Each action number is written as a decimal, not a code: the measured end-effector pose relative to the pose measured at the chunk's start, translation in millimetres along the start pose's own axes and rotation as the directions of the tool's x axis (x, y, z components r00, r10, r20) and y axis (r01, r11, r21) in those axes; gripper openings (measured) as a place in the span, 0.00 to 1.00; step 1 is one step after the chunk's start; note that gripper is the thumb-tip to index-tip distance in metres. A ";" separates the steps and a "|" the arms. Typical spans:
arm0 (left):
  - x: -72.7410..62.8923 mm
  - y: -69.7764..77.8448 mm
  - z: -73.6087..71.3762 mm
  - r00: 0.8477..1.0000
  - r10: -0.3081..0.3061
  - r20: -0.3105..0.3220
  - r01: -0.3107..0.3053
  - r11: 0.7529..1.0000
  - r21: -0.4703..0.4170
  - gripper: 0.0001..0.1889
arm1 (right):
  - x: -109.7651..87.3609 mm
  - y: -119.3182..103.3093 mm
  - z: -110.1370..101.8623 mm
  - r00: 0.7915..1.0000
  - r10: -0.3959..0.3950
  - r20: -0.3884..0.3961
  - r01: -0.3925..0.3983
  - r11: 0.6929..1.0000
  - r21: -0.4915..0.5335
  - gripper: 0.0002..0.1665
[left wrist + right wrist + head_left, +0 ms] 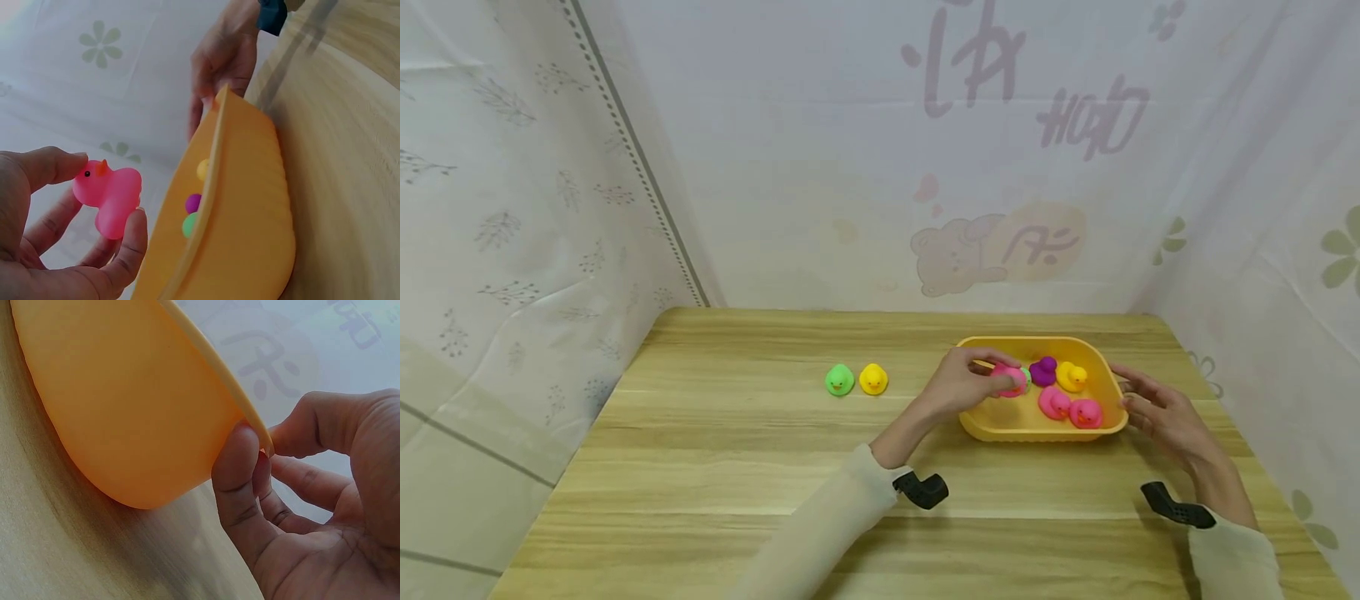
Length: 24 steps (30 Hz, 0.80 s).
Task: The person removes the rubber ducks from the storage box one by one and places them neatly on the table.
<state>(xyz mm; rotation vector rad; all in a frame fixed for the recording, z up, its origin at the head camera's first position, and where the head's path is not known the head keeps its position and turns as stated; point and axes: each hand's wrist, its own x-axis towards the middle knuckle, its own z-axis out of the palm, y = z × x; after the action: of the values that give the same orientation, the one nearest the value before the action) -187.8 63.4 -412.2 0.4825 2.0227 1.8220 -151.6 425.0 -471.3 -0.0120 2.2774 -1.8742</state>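
My left hand point(957, 385) pinches a pink rubber duck point(114, 199) between thumb and fingers, above the left part of a yellow plastic basket point(1037, 436). At the basket's right end, my right hand point(1172, 421) grips the rim, with the thumb on one side and a finger on the other in the right wrist view. Inside the basket lie a purple duck point(1043, 371), a yellow duck point(1071, 377) and two pink ducks, one point(1055, 403) beside the other point(1086, 413). A green duck point(190, 225) there is mostly hidden behind the held one in the head view.
Left of the basket, a green duck point(839, 380) and a yellow duck point(873, 380) stand side by side on the wooden table point(715, 475). Printed curtains point(805, 167) hang behind the table and along both sides.
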 end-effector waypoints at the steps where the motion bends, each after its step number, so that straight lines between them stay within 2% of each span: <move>1: -1.5 0.6 -3.1 1.000 0.004 0.000 -0.004 1.000 0.003 0.11 | 0.0 -0.1 -0.2 1.000 0.004 -0.002 -0.004 1.000 -0.010 0.38; 9: -12.0 3.4 -29.2 0.998 0.061 -0.016 -0.061 0.998 -0.020 0.12 | -0.3 -1.1 0.2 1.000 0.000 -0.003 0.000 1.000 -0.011 0.37; 15: -18.6 4.6 -46.1 0.998 0.058 -0.031 -0.060 0.997 -0.047 0.13 | -0.5 -2.3 0.0 1.000 -0.010 0.003 0.010 1.000 -0.010 0.36; 24: -28.8 3.5 -70.0 0.995 0.047 -0.085 -0.046 0.999 0.005 0.15 | -0.4 -2.5 -0.1 1.000 0.011 -0.006 -0.012 1.000 -0.017 0.37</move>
<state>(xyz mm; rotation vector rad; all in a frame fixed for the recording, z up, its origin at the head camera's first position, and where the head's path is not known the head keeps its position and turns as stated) -197.1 -10.9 -400.9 0.4639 2.0868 1.8975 -151.4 424.7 -468.8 0.0046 2.2925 -1.8519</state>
